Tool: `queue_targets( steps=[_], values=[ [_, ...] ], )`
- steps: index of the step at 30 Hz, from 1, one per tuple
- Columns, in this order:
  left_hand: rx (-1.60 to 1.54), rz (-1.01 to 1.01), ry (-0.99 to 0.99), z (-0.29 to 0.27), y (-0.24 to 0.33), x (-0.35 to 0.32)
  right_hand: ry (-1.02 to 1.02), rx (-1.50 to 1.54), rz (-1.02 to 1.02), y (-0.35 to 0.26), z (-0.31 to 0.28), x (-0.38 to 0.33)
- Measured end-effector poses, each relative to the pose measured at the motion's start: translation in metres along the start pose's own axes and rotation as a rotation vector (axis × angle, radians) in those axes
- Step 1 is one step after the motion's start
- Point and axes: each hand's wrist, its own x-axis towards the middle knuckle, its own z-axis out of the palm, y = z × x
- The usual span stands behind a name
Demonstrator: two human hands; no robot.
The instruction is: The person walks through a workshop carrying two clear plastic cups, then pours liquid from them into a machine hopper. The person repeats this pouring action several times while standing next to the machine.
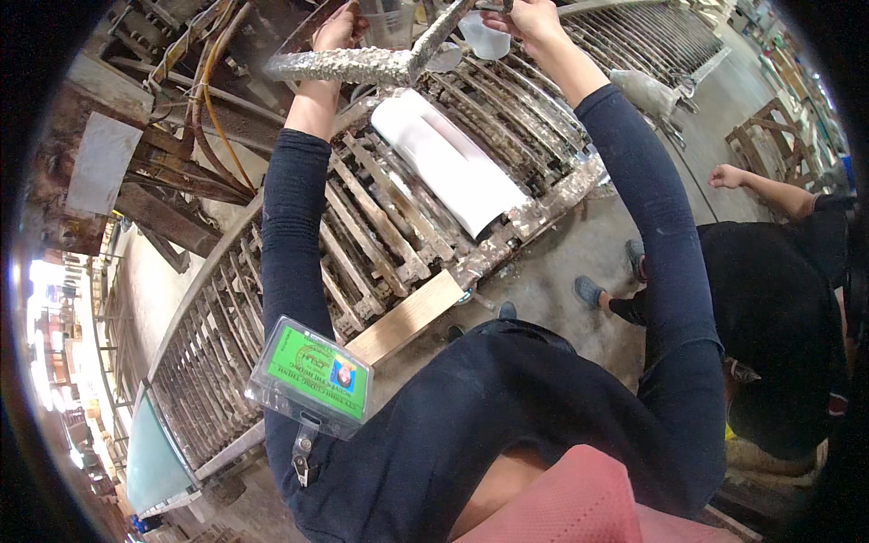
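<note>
My left hand (339,29) reaches to the far edge of the view, fingers curled beside a clear plastic container (389,25). What it grips is hidden. My right hand (532,25) is also far forward with bent fingers, close to the rim of a white translucent cup (487,40); whether it grips the cup cannot be made out. A bent, crusted metal bar (348,66) crosses in front of my left wrist and rises between the hands. Nearer to me, a long smooth white piece (448,163) lies on a slatted rack (371,213).
A wooden board (405,319) lies at the rack's near edge. Machinery with cables (204,100) stands at the left. Another person (769,308) in dark clothes is on my right, one hand (727,176) extended. A wooden frame (774,140) stands on the floor behind.
</note>
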Motion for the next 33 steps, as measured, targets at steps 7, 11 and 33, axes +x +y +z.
queue_targets(
  steps=[7, 11, 33],
  values=[
    [0.168, -0.033, -0.003, 0.002, 0.004, 0.000, -0.027, -0.115, -0.098, -0.016, 0.020, -0.021],
    [0.141, 0.030, -0.045, 0.011, 0.014, -0.016, -0.206, -0.896, -0.845, -0.048, 0.061, -0.042],
    [0.116, -0.027, 0.074, 0.048, 0.036, -0.051, -1.169, -1.663, -1.149, -0.080, 0.129, -0.101]
  ],
)
